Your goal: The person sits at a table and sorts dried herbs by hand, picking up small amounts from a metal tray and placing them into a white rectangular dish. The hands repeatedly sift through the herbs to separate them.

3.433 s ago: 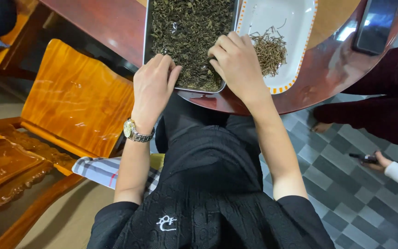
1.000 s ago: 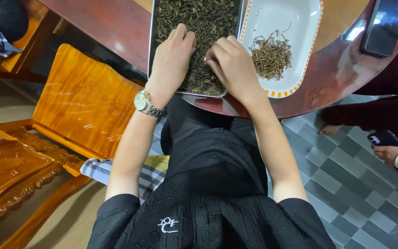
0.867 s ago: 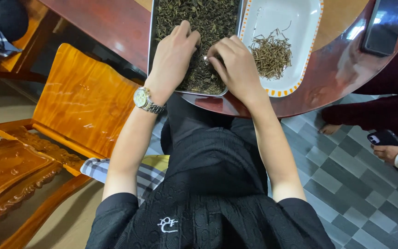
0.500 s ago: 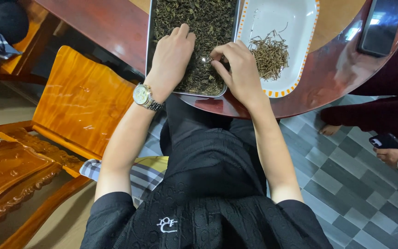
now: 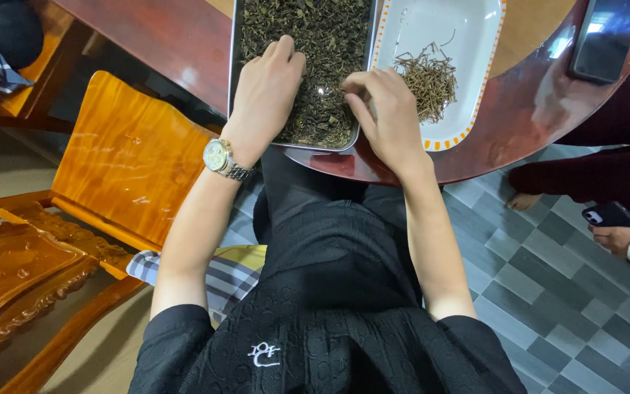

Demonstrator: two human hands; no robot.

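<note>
A metal tray (image 5: 232, 67) of dark dried tea leaves (image 5: 315, 36) sits on a round reddish table (image 5: 526, 109). Beside it on the right is a white plate with an orange-dashed rim (image 5: 432, 25), holding a small pile of pale stems (image 5: 428, 76). My left hand (image 5: 267, 91), with a wristwatch (image 5: 220, 157), lies flat on the leaves in the tray's near left part. My right hand (image 5: 388, 109) hovers over the tray's right rim, thumb and fingertips pinched together. Whatever is between them is too small to see.
A dark phone (image 5: 607, 36) lies on the table at the far right. A polished wooden chair (image 5: 133, 153) stands to my left, with a checked cloth (image 5: 227, 273) by my lap. On the right, another person's hand holds a phone (image 5: 610, 217) above the grey tiled floor.
My left hand has slid slightly further into the tray. My right hand has lifted off the leaves and its fingers have closed into a pinch near the tray's right rim.
</note>
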